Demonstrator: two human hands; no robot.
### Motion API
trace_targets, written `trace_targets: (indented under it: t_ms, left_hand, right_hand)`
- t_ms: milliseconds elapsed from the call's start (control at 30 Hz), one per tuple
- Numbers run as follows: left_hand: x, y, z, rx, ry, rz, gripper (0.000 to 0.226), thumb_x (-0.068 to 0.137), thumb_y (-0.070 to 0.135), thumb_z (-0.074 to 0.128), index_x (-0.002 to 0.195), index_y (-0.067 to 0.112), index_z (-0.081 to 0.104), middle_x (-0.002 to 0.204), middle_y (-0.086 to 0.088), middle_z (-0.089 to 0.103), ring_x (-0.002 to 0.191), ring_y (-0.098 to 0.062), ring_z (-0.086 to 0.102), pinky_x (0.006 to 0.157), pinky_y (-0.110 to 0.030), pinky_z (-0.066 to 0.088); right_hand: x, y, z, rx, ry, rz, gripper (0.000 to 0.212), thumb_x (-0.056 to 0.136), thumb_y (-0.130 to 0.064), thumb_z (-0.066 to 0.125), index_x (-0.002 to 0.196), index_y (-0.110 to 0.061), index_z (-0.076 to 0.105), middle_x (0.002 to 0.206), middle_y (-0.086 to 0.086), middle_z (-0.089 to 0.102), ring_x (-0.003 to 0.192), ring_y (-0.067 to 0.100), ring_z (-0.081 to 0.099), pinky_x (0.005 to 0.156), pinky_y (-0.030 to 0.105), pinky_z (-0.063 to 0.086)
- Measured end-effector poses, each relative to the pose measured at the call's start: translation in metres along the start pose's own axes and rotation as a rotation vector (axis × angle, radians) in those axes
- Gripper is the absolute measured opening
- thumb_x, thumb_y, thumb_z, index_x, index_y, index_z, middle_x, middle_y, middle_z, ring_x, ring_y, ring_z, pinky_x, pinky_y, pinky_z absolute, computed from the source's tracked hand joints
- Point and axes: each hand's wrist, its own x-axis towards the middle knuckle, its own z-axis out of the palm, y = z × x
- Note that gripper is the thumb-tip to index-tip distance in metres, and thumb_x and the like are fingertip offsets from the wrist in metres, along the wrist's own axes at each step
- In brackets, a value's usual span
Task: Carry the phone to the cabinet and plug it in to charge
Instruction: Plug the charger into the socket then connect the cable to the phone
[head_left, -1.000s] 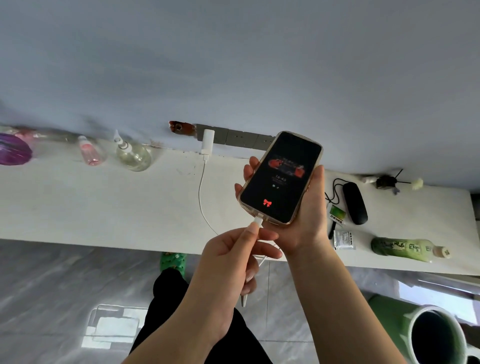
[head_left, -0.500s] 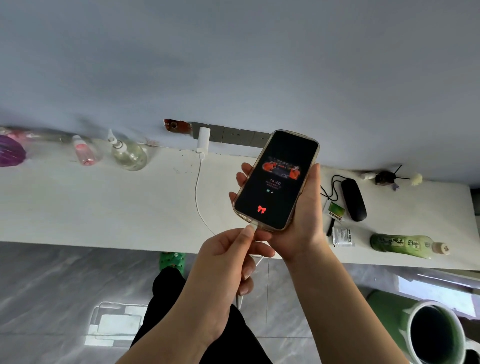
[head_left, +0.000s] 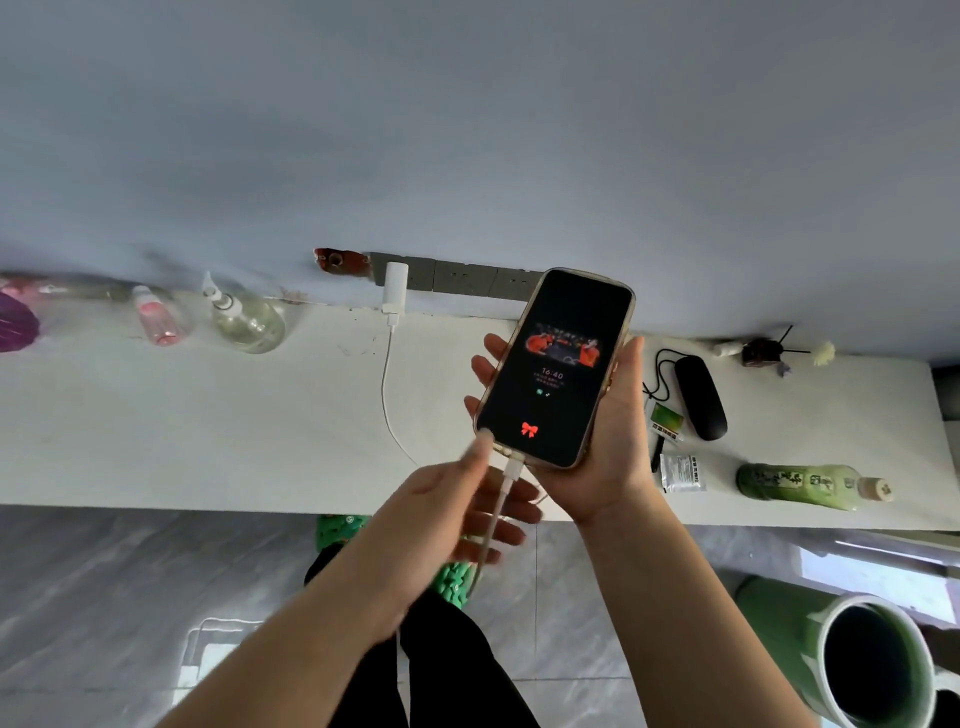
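Cupped in the right hand (head_left: 605, 441), the phone (head_left: 555, 368) points toward 1 o'clock, cable (head_left: 511, 474) plugged at 7. Left hand (head_left: 457, 512) hangs loosely spread, holding nothing.

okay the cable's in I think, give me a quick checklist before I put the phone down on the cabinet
1. Plug seated in the phone: ok, the white plug sits in its bottom edge.
2. Charger in the wall socket: ok, it is plugged in above the cabinet top.
3. Charging confirmed: cannot tell, the screen is lit and shows 16:40, but no charging sign is readable.
4. Grip: ok, the right hand holds the phone; the left hand is open, fingers off the plug.
5. Landing spot: ok, bare surface lies left of the phone, near the cable.
6. Cable slack: cannot tell, part of it runs behind the left hand.
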Motion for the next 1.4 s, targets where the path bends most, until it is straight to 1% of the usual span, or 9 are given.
trace_targets:
  t_ms: [100,267,433,533,700,833,1000,1233,1400]
  left_hand:
    - [0.027,0.007,-0.021,0.103,0.068,-0.037,0.075,0.066,0.075,0.021,0.094,0.026,0.07,0.105,0.005,0.076,0.096,-0.017,0.07,0.095,-0.036,0.05]
    - [0.08,0.016,-0.012,-0.357,-0.074,0.007,0.073,0.078,0.075,0.029,0.134,0.034,0.05,0.143,0.003,0.053,0.129,-0.027,0.051,0.109,-0.057,0.036]
    - [0.123,-0.012,0.009,-0.462,-0.18,-0.051,0.073,0.083,0.076,0.025,0.134,0.031,0.052,0.131,-0.004,0.064,0.121,-0.028,0.06,0.103,-0.058,0.044]
    - [0.158,-0.037,0.013,-0.495,-0.082,-0.104,0.065,0.09,0.065,0.026,0.131,0.024,0.055,0.125,-0.008,0.067,0.116,-0.029,0.063,0.103,-0.057,0.043]
    - [0.222,-0.073,0.009,-0.47,0.008,-0.188,0.059,0.095,0.059,0.026,0.127,0.021,0.058,0.125,-0.011,0.066,0.118,-0.031,0.06,0.105,-0.054,0.041]
    - [0.269,-0.088,0.002,-0.295,0.105,-0.195,0.042,0.094,0.04,0.031,0.104,0.019,0.065,0.101,-0.006,0.068,0.103,-0.024,0.061,0.082,-0.039,0.05]
    - [0.317,-0.1,-0.014,-0.303,0.204,-0.201,0.035,0.089,0.033,0.04,0.106,0.017,0.067,0.099,-0.007,0.069,0.095,-0.024,0.064,0.072,-0.037,0.052]
    - [0.358,-0.104,-0.033,-0.323,0.242,-0.135,0.035,0.09,0.03,0.039,0.094,0.021,0.072,0.083,-0.001,0.076,0.076,-0.018,0.071,0.059,-0.026,0.056]
    - [0.364,-0.096,-0.04,-0.259,0.255,-0.078,0.042,0.087,0.03,0.038,0.111,0.014,0.069,0.106,-0.016,0.074,0.096,-0.033,0.07,0.082,-0.044,0.058]
  right_hand:
    - [0.0,-0.008,-0.013,-0.062,0.021,0.018,0.084,0.079,-0.081,0.023,0.128,-0.022,0.056,0.131,0.017,0.061,0.12,0.039,0.058,0.088,0.054,0.054]
    - [0.002,-0.005,-0.042,-0.205,0.166,-0.004,0.068,0.087,-0.072,0.032,0.122,-0.024,0.064,0.118,0.014,0.069,0.108,0.032,0.067,0.08,0.047,0.058]
    - [0.019,0.002,-0.085,-0.468,0.486,-0.066,0.049,0.091,-0.063,0.037,0.087,-0.032,0.075,0.094,0.009,0.078,0.087,0.029,0.074,0.077,0.049,0.06]
    - [0.036,0.007,-0.115,-0.517,0.601,-0.05,0.051,0.091,-0.063,0.034,0.096,-0.024,0.066,0.086,0.009,0.078,0.079,0.028,0.075,0.069,0.045,0.06]
    - [0.066,0.014,-0.175,-0.474,0.589,0.06,0.051,0.094,-0.061,0.026,0.096,-0.029,0.065,0.089,0.0,0.079,0.086,0.019,0.075,0.079,0.044,0.055]
    - [0.097,0.023,-0.209,-0.449,0.6,0.11,0.051,0.095,-0.06,0.022,0.1,-0.033,0.065,0.098,-0.001,0.076,0.097,0.019,0.07,0.081,0.04,0.053]
    - [0.144,0.033,-0.233,-0.46,0.632,0.134,0.052,0.096,-0.059,0.02,0.107,-0.028,0.061,0.105,0.002,0.072,0.103,0.021,0.065,0.086,0.04,0.052]
    - [0.201,0.039,-0.246,-0.517,0.693,0.107,0.06,0.095,-0.06,0.023,0.108,-0.014,0.06,0.1,0.007,0.072,0.09,0.022,0.069,0.068,0.034,0.055]
    - [0.214,0.045,-0.245,-0.573,0.7,0.069,0.053,0.096,-0.057,0.026,0.095,-0.021,0.065,0.093,0.004,0.073,0.085,0.02,0.071,0.066,0.03,0.055]
